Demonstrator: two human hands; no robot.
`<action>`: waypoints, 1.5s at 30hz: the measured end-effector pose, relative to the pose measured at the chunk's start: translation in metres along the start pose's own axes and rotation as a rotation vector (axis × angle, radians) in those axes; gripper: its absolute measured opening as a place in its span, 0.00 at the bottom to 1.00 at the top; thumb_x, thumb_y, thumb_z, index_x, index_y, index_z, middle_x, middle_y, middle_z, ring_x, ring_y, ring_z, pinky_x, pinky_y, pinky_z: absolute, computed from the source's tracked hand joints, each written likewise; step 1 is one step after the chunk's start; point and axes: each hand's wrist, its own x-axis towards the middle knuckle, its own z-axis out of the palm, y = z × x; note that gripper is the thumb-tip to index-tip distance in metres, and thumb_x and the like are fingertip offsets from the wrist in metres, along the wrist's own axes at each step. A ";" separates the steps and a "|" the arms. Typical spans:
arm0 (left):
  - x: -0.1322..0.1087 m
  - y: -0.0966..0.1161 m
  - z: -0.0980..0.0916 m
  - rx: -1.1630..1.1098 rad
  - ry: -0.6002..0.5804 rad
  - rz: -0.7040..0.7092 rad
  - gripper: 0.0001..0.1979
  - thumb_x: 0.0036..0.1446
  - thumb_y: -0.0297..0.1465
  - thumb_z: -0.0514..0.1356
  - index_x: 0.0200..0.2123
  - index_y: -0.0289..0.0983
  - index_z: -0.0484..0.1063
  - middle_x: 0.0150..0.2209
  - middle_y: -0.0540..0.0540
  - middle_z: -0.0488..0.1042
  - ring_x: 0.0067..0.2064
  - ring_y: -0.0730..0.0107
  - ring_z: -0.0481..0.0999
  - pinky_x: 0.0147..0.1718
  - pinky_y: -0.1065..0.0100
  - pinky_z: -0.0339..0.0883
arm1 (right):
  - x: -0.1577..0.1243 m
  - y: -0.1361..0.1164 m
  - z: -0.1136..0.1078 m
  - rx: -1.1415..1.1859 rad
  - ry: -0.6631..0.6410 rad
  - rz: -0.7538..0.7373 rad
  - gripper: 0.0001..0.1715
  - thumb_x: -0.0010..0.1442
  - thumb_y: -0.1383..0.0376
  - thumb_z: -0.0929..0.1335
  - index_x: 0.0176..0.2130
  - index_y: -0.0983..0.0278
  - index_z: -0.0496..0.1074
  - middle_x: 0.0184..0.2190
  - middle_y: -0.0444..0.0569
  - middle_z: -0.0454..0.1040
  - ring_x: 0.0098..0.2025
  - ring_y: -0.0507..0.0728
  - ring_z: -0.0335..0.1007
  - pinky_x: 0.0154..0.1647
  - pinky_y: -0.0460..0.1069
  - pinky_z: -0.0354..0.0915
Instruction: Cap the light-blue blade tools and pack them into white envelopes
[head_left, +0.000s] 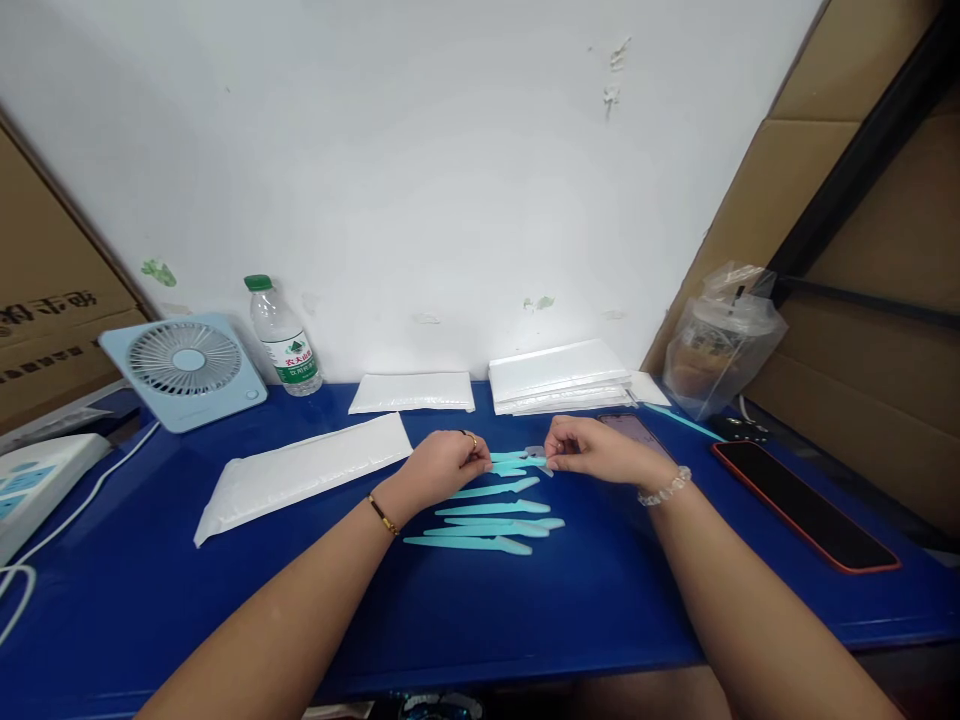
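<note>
Several teal eyebrow razors (491, 508) lie in a loose column on the blue table (600, 620), their heads towards the right. Above them my left hand (444, 466) is closed in a pinch at the left end of a teal eyebrow razor (517, 460). The fingers of my right hand (596, 450) pinch this razor's head end. A small translucent piece (535, 453) shows beside those right fingertips; I cannot make out whether it is a cover. Another razor lies close under the held one, partly overlapped.
White padded envelopes (300, 475) lie left and along the wall, with a stack (559, 375) behind my right hand. A fan (187, 365) and a water bottle (285, 340) stand left. Right are a phone (802, 505), another phone (637, 430) and a bagged drink (720, 345).
</note>
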 end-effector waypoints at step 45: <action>-0.002 -0.015 0.010 0.016 0.030 0.042 0.14 0.56 0.39 0.57 0.44 0.40 0.70 0.41 0.45 0.71 0.44 0.62 0.68 0.43 0.63 0.63 | 0.001 -0.027 0.029 -0.226 -0.151 -0.105 0.09 0.51 0.60 0.71 0.30 0.64 0.72 0.31 0.46 0.67 0.29 0.51 0.62 0.28 0.45 0.57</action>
